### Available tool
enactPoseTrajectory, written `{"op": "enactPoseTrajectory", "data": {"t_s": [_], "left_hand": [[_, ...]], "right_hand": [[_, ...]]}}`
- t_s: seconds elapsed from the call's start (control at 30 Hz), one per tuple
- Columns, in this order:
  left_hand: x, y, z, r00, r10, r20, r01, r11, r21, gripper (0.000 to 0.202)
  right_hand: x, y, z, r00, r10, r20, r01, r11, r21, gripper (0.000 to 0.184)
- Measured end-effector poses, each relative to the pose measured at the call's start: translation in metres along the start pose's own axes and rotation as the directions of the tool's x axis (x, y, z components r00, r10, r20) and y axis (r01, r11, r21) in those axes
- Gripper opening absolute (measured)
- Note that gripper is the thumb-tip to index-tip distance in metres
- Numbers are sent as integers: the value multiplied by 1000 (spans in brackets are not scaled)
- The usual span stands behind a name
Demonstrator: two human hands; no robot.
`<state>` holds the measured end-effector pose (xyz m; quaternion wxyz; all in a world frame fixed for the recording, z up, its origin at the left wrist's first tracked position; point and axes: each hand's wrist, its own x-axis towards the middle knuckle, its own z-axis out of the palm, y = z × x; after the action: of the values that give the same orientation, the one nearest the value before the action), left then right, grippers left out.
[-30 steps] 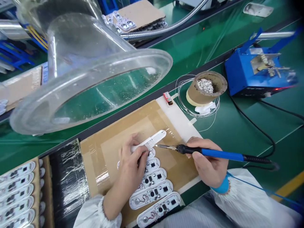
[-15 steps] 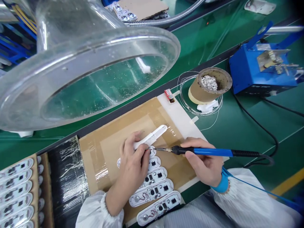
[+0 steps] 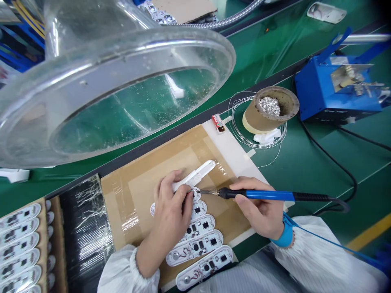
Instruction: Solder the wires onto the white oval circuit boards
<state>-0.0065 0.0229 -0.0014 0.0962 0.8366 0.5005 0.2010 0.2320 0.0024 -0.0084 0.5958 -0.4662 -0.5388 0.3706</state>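
My right hand holds a blue-handled soldering iron, its metal tip pointing left at the end of a small white circuit board. My left hand is closed around the near end of a slim white plastic shell, which lies tilted on the cardboard. A speck of red, perhaps a wire, shows by the left thumb and index finger; the fingers hide most of it. Below, several similar boards in white oval casings lie in a slanted row, partly under my left hand and wrist.
A large clear-rimmed magnifier hangs over the upper left. Right of the cardboard mat are coiled solder wire, a brown pot of metal wool and a blue soldering device. Stacked boards stand at lower left.
My right hand and the soldering iron have shifted slightly left, the tip staying at the board. White parts on the green surface beyond have slid left. My left hand has hardly moved.
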Motion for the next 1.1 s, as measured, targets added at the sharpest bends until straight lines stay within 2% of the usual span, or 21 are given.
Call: {"op": "enactPoseTrajectory", "data": {"t_s": [0.57, 0.9, 1.1], "left_hand": [[0, 0, 2, 1000, 1, -13, -1, 1000, -2, 14], [0, 1, 4, 1000, -10, -26, 10, 1000, -2, 16], [4, 2, 2, 1000, 7, -30, -7, 1000, -6, 17]], "right_hand": [[-1, 1, 0, 1000, -3, -24, 2, 1000, -16, 29], [2, -1, 1, 1000, -7, 9, 7, 1000, -19, 25], [1, 0, 0, 1000, -4, -16, 3, 999, -45, 21]]}}
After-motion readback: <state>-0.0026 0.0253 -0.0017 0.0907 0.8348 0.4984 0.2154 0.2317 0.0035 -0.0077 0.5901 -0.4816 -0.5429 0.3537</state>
